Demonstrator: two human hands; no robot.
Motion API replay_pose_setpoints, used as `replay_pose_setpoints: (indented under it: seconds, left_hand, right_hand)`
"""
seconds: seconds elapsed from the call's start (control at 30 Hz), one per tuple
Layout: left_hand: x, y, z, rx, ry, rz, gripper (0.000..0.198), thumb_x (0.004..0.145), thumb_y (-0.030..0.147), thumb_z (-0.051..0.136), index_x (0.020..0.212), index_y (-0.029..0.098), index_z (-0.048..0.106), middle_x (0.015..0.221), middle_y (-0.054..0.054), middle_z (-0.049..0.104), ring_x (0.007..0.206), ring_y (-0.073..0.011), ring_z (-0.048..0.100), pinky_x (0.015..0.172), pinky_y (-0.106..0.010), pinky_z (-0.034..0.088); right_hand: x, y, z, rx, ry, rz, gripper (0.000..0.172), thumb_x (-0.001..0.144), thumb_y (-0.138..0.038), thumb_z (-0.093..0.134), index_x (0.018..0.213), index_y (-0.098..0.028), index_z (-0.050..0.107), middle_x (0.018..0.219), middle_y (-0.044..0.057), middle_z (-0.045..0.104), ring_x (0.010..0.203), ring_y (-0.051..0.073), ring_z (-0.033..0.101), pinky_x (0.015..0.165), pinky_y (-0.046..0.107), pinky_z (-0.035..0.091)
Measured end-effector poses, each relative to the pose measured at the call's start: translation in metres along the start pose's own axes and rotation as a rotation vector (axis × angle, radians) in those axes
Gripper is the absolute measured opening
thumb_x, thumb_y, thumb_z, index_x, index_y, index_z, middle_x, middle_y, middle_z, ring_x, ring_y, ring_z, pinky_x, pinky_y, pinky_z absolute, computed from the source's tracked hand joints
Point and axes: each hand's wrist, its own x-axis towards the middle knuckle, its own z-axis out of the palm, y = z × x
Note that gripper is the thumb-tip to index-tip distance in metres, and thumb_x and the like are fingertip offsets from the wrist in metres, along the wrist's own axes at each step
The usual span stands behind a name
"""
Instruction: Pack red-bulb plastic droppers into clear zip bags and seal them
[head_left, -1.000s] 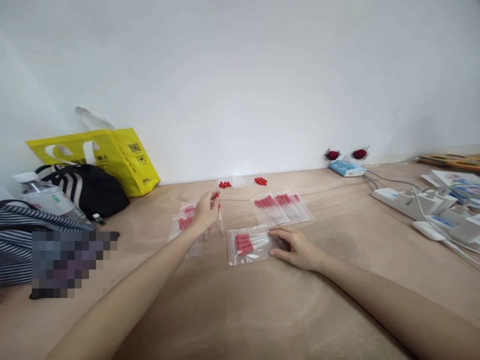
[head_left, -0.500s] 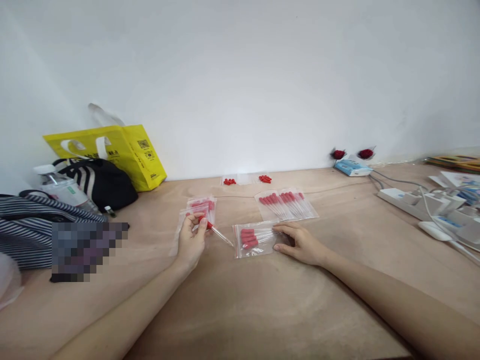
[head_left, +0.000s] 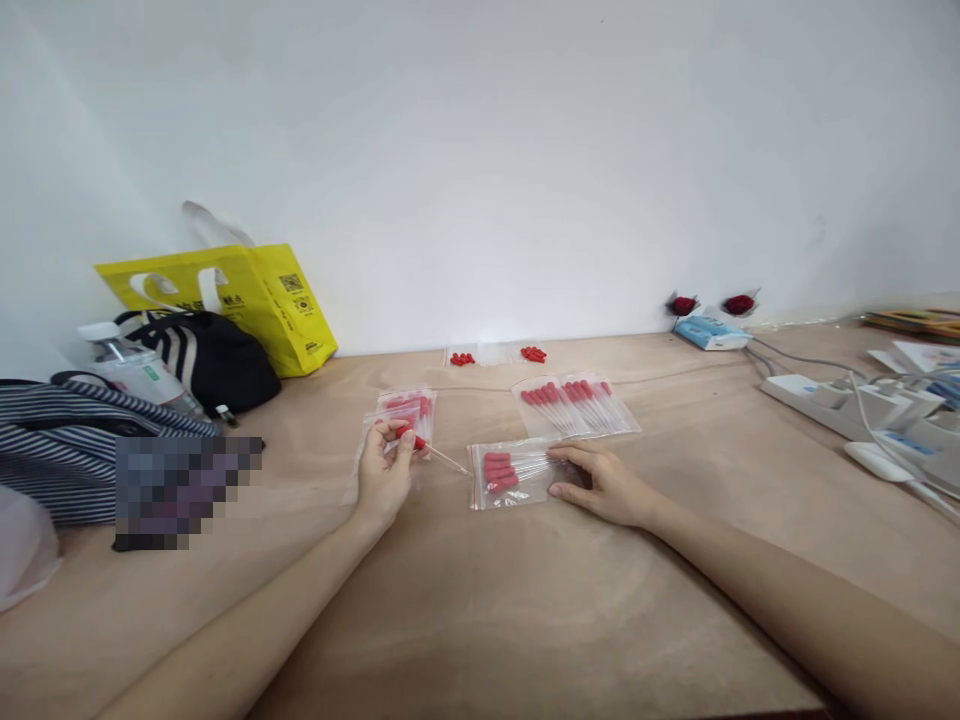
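Note:
My left hand (head_left: 386,470) pinches a dropper (head_left: 444,457) by its red rubber bulb. The dropper's thin glass tip points right, toward the red-striped end of a clear zip bag (head_left: 536,490). In that bag lie several droppers, red bulbs to the left and glass tubes to the right. At the bag's right end, my right hand (head_left: 600,482) has fingers and thumb closed on the plastic, holding it against the table. Beside and behind my left hand are overlapping zip bags (head_left: 409,400) with red-bulbed droppers, partly hidden by the hand.
More bagged droppers (head_left: 574,405) lie beyond my right hand. Bags with red bulbs (head_left: 533,354) lie by the wall. A yellow bag (head_left: 292,310), bottle (head_left: 142,365) and striped bag (head_left: 60,440) stand left. A tissue pack (head_left: 711,332) and power strip (head_left: 817,405) with cables lie right.
The dropper in my left hand has tilted a little, its tip rising to the edge of the zip bag. My right hand stays on the bag. The whole view has shifted slightly.

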Motion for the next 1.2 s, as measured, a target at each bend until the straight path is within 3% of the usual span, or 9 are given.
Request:
replay_pose_setpoints:
  seconds: [0.1, 0.4, 0.5, 0.63, 0.7, 0.83, 0.93, 1.1, 1.2]
  left_hand:
    - [0.0, -0.001, -0.002, -0.02, 0.012, -0.043, 0.038, 0.057, 0.038, 0.068, 0.081, 0.016, 0.048, 0.076, 0.004, 0.049, 0.063, -0.0074, 0.053, 0.063, -0.027, 0.053]
    - [-0.016, 0.006, 0.0, -0.004, -0.155, -0.23, 0.037, 0.057, 0.037, 0.068, 0.081, 0.016, 0.049, 0.074, 0.004, 0.054, 0.07, -0.0106, 0.058, 0.074, -0.031, 0.051]
    - [-0.016, 0.01, -0.006, 0.183, -0.322, -0.224, 0.033, 0.058, 0.035, 0.068, 0.078, 0.016, 0.05, 0.072, 0.001, 0.057, 0.071, -0.0128, 0.059, 0.071, -0.029, 0.049]
    - [-0.015, 0.015, -0.015, 0.475, -0.641, -0.136, 0.023, 0.061, 0.032, 0.066, 0.073, 0.016, 0.054, 0.065, 0.001, 0.058, 0.061, -0.0118, 0.056, 0.058, -0.024, 0.045]
    - [-0.016, 0.016, -0.015, 0.55, -0.719, -0.091, 0.02, 0.063, 0.031, 0.065, 0.071, 0.016, 0.055, 0.063, 0.002, 0.057, 0.056, -0.0106, 0.053, 0.053, -0.022, 0.043]
    - [-0.024, 0.018, -0.01, 0.641, -0.608, 0.042, 0.017, 0.063, 0.03, 0.063, 0.062, 0.015, 0.055, 0.061, 0.001, 0.055, 0.052, -0.0092, 0.051, 0.048, -0.019, 0.041]
    - [-0.03, 0.019, -0.005, 0.663, -0.527, 0.059, 0.021, 0.062, 0.031, 0.063, 0.055, 0.015, 0.052, 0.053, 0.003, 0.052, 0.047, -0.0081, 0.048, 0.043, -0.018, 0.038]
    - [-0.034, 0.018, -0.002, 0.585, -0.53, -0.018, 0.019, 0.06, 0.031, 0.065, 0.057, 0.016, 0.055, 0.057, 0.001, 0.055, 0.048, -0.0096, 0.052, 0.044, -0.019, 0.042]
    - [-0.034, 0.018, 0.0, 0.461, -0.606, -0.056, 0.017, 0.06, 0.03, 0.065, 0.07, 0.017, 0.062, 0.073, -0.002, 0.059, 0.062, -0.0135, 0.059, 0.058, -0.025, 0.05]
  right_hand:
    - [0.0, 0.0, 0.0, -0.005, -0.001, 0.002, 0.041, 0.074, -0.041, 0.056, 0.108, -0.018, 0.054, 0.111, 0.011, 0.056, 0.102, 0.022, 0.052, 0.088, 0.038, 0.041]
    - [0.0, 0.0, 0.001, -0.003, 0.01, -0.003, 0.041, 0.073, -0.039, 0.057, 0.108, -0.019, 0.054, 0.11, 0.01, 0.056, 0.102, 0.022, 0.051, 0.088, 0.039, 0.041]
    - [0.0, 0.0, 0.001, 0.001, 0.009, -0.001, 0.041, 0.073, -0.039, 0.057, 0.108, -0.018, 0.054, 0.109, 0.01, 0.056, 0.1, 0.022, 0.052, 0.087, 0.038, 0.041]
    - [0.0, 0.001, 0.001, 0.004, 0.013, 0.013, 0.041, 0.073, -0.039, 0.058, 0.109, -0.019, 0.054, 0.11, 0.01, 0.055, 0.101, 0.022, 0.052, 0.087, 0.038, 0.042]
    - [0.0, 0.001, 0.001, 0.005, 0.012, 0.016, 0.042, 0.073, -0.039, 0.058, 0.11, -0.019, 0.053, 0.11, 0.01, 0.055, 0.101, 0.022, 0.051, 0.087, 0.038, 0.041]
    - [0.0, 0.001, 0.001, 0.004, 0.005, 0.021, 0.043, 0.073, -0.039, 0.058, 0.11, -0.018, 0.053, 0.112, 0.011, 0.053, 0.103, 0.022, 0.05, 0.088, 0.038, 0.041]
    - [0.0, -0.001, 0.0, 0.006, 0.01, 0.021, 0.042, 0.073, -0.038, 0.057, 0.109, -0.017, 0.054, 0.111, 0.011, 0.053, 0.102, 0.021, 0.051, 0.089, 0.037, 0.04]
    - [0.0, -0.003, 0.0, 0.02, 0.016, 0.007, 0.041, 0.074, -0.039, 0.057, 0.109, -0.018, 0.054, 0.111, 0.011, 0.053, 0.101, 0.022, 0.051, 0.087, 0.038, 0.041]
    - [0.0, -0.002, 0.0, 0.023, 0.024, 0.001, 0.042, 0.074, -0.039, 0.057, 0.11, -0.018, 0.053, 0.113, 0.012, 0.052, 0.102, 0.022, 0.051, 0.088, 0.038, 0.041]
